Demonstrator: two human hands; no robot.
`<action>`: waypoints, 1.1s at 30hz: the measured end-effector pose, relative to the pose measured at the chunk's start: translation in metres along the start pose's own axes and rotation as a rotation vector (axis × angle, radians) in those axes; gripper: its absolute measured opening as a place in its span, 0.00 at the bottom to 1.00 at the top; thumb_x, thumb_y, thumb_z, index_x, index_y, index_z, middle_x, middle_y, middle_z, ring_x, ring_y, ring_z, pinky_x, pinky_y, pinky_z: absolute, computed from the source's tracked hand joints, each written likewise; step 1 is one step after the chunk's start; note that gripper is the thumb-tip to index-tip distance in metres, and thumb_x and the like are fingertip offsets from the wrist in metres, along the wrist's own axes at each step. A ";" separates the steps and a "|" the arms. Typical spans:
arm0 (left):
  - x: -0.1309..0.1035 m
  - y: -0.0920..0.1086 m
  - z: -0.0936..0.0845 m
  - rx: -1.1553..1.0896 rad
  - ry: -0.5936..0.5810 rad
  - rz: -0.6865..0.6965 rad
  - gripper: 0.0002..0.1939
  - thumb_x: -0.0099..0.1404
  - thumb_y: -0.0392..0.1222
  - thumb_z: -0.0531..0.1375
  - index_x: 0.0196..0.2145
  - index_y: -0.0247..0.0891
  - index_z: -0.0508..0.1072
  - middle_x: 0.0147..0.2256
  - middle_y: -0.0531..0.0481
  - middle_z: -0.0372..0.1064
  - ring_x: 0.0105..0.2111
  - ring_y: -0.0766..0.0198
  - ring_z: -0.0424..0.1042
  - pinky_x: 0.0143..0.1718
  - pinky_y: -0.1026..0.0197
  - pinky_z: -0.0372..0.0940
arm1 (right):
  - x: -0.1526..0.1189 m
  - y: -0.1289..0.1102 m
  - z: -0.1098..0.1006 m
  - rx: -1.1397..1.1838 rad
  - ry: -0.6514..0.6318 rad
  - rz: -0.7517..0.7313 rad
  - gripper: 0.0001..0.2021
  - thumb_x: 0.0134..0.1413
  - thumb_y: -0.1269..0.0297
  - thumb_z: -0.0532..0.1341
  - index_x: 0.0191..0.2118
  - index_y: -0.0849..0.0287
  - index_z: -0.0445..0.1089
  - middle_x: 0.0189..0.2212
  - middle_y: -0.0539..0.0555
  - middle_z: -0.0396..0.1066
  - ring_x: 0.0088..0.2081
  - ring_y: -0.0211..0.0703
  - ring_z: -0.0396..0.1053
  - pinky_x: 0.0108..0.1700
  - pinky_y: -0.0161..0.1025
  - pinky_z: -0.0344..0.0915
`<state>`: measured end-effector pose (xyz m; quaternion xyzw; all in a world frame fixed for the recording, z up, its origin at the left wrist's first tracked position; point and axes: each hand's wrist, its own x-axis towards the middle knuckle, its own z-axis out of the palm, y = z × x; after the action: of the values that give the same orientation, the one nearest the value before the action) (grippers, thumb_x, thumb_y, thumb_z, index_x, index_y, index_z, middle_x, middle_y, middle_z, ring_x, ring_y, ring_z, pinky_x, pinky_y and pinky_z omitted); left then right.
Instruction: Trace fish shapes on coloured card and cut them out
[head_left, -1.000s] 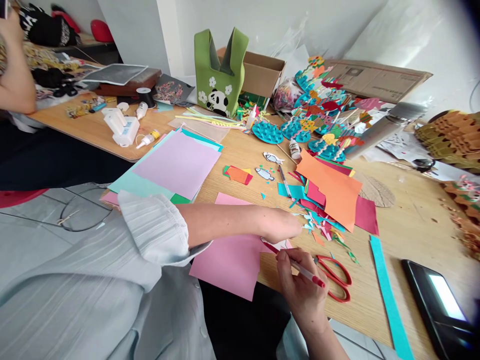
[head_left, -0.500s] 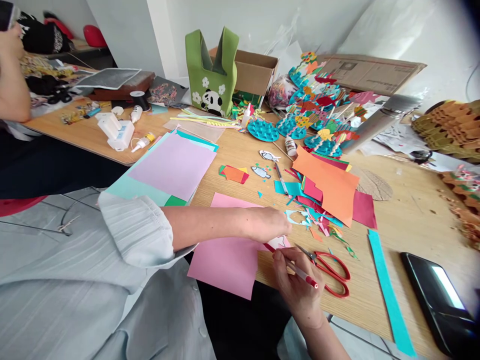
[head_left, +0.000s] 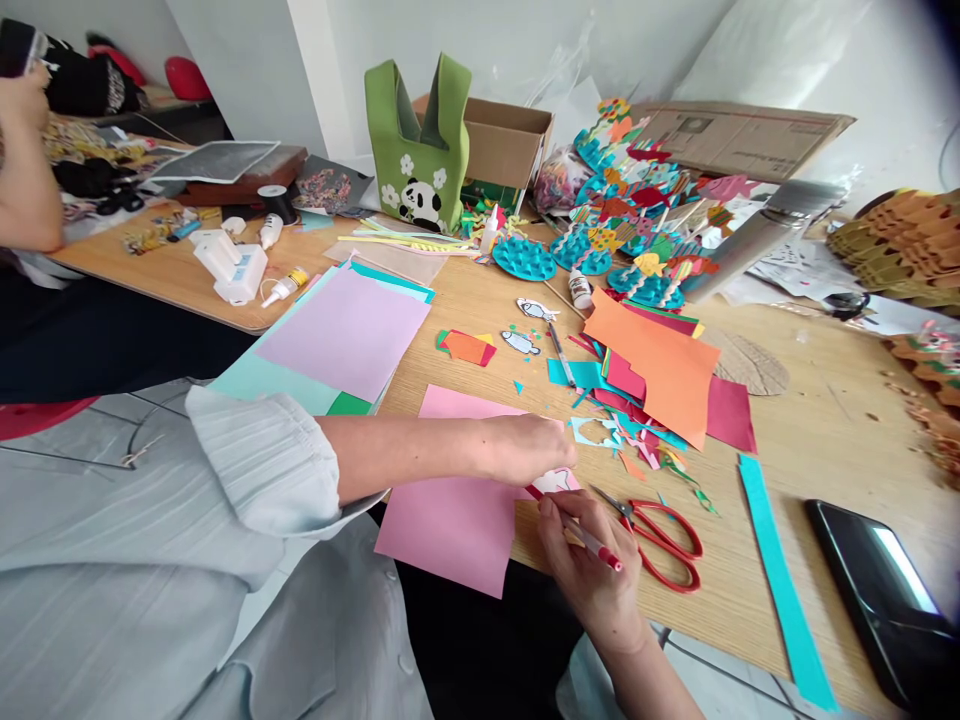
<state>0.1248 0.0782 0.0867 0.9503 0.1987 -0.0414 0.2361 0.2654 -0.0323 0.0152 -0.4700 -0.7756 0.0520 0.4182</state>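
My right hand [head_left: 596, 560] grips a red pen [head_left: 592, 543], its tip at the right edge of a pink sheet [head_left: 457, 530]. A small white paper cutout [head_left: 556, 480] with an outline lies there, partly hidden by my left hand [head_left: 531, 447]. That hand rests on the pink paper; its fingers are bent out of sight beneath it. Red-handled scissors [head_left: 664, 540] lie right of my right hand, blades partly apart. Farther back are two fish cutouts [head_left: 520, 342] and a second pen [head_left: 561, 355].
Orange paper [head_left: 652, 365] and coloured scraps lie beyond the scissors. A lilac sheet [head_left: 349, 330] is at the left, a green bag [head_left: 420, 160] behind. A teal strip [head_left: 784, 580] and black device [head_left: 874, 600] sit right. Another person's arm [head_left: 26, 170] shows far left.
My right hand and the red pen have shifted slightly left, and the pen leans a little differently. More of the white cutout shows. My left hand stays nearly in place.
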 end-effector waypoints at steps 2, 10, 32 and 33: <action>-0.001 0.000 0.002 -0.009 0.004 -0.002 0.08 0.59 0.26 0.60 0.35 0.31 0.76 0.29 0.46 0.73 0.28 0.64 0.70 0.24 0.65 0.55 | 0.000 0.000 0.000 0.004 0.001 0.000 0.05 0.58 0.74 0.59 0.37 0.58 0.65 0.28 0.50 0.71 0.27 0.36 0.70 0.29 0.33 0.66; 0.001 -0.005 0.005 -0.008 0.026 0.002 0.11 0.58 0.25 0.59 0.37 0.33 0.76 0.32 0.46 0.74 0.31 0.62 0.72 0.26 0.66 0.57 | 0.000 0.001 0.000 0.001 -0.001 0.018 0.05 0.57 0.74 0.59 0.37 0.58 0.64 0.26 0.49 0.69 0.24 0.34 0.67 0.27 0.33 0.63; -0.003 -0.006 0.003 -0.147 0.040 -0.033 0.18 0.57 0.23 0.58 0.44 0.32 0.76 0.32 0.46 0.75 0.32 0.61 0.73 0.28 0.66 0.59 | -0.001 0.000 0.001 0.013 -0.014 0.038 0.06 0.57 0.75 0.59 0.36 0.58 0.63 0.26 0.49 0.67 0.25 0.35 0.66 0.28 0.33 0.62; -0.003 -0.006 0.003 -0.146 0.039 -0.036 0.18 0.57 0.23 0.58 0.44 0.32 0.76 0.33 0.46 0.76 0.33 0.61 0.73 0.28 0.65 0.59 | -0.002 0.000 0.001 0.011 -0.009 0.046 0.06 0.57 0.75 0.59 0.35 0.58 0.63 0.26 0.49 0.67 0.24 0.35 0.65 0.27 0.33 0.62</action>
<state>0.1198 0.0809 0.0815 0.9275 0.2226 -0.0126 0.2999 0.2652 -0.0334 0.0128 -0.4849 -0.7663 0.0681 0.4159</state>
